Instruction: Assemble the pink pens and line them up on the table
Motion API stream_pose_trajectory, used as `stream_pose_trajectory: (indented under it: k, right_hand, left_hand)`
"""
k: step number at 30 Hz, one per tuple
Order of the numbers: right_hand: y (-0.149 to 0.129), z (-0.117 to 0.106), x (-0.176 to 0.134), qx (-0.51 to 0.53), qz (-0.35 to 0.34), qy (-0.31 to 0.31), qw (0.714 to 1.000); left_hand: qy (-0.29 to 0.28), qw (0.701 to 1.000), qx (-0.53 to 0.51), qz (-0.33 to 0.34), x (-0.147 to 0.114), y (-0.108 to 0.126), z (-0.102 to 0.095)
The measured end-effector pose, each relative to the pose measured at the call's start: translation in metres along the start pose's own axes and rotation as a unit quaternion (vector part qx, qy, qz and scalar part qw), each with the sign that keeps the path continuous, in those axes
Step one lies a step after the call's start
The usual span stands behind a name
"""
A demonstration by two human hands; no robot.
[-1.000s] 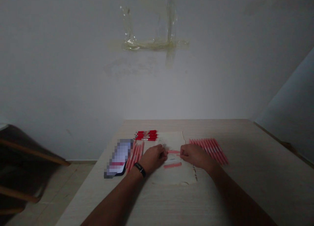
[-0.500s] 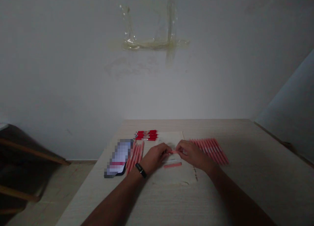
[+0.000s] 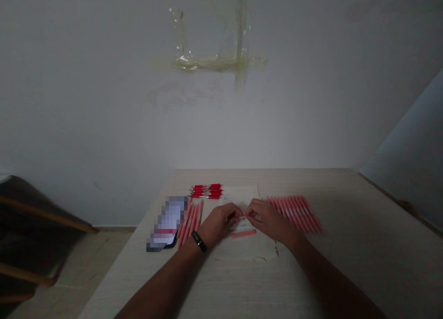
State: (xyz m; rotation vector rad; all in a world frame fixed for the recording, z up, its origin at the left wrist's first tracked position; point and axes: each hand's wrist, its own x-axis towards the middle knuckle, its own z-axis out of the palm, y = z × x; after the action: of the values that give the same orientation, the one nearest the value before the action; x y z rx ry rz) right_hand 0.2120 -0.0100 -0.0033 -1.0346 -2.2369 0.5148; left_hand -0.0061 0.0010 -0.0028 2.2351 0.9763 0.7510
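Both hands meet over a pale sheet [image 3: 238, 250] on the table. My left hand [image 3: 220, 221], with a dark band at its wrist, pinches one end of a small pink pen part [image 3: 244, 215]. The fingertips of my right hand [image 3: 269, 219] are closed on the part's other end. Fingers cover most of it, so its exact shape is hidden. Just below the hands lies a loose pink pen barrel [image 3: 243, 234]. A thin whitish stick [image 3: 241, 227], perhaps a refill, lies above that barrel, partly behind my left hand.
Right of my hands is a row of pink pens [image 3: 296, 213]. Several pink pens [image 3: 189, 224] lie on the left beside a blurred-out phone [image 3: 169, 222]. Red pens [image 3: 206, 191] lie farther back. A wall [image 3: 263, 139] stands behind the table [image 3: 221, 296].
My right hand has shifted slightly left, so the fingertips are closer together and less of the pink part shows between them. The other pens have stayed put.
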Motion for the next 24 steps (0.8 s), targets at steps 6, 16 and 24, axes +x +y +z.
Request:
stream_pose_trajectory:
  k: [6,16,24]
  right_hand:
    - [-0.009,0.01,0.0,0.032,0.003,0.007,0.999]
    - [0.004,-0.003,0.002,0.001,0.018,0.055,0.998]
    - [0.01,-0.009,0.002,0.003,0.031,0.062,0.998]
  left_hand:
    - [0.008,0.998,-0.064,-0.008,0.0,0.002,0.003]
    - [-0.01,0.999,0.041,-0.003,-0.005,0.002,0.004]
    - [-0.097,0.988,0.119,0.028,-0.006,0.005,0.004]
